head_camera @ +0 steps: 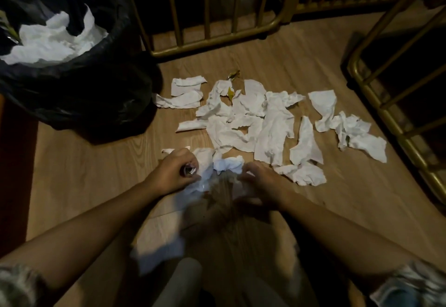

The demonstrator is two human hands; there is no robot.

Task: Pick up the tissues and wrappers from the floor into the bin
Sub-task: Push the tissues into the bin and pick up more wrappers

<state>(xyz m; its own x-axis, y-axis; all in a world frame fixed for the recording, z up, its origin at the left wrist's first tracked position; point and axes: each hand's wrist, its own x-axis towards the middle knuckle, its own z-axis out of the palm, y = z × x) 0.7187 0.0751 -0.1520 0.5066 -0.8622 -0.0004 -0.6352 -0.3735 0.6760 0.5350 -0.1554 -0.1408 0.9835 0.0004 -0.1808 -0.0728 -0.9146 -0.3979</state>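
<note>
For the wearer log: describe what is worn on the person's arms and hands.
Both forearms are bare. The left hand and right hand wear no gloves. Short sleeves of a patterned light-and-dark fabric show at the lower corners; blur hides whether any ring is worn.

Dim, warm light falls from above onto the middle of the wooden floor, where the white tissues glare softly. The corners sink into near black. Both the right hand and the crumpled tissue under it are motion-blurred; a shadow pools beneath. The railing bars bow outward at the edges.
</note>
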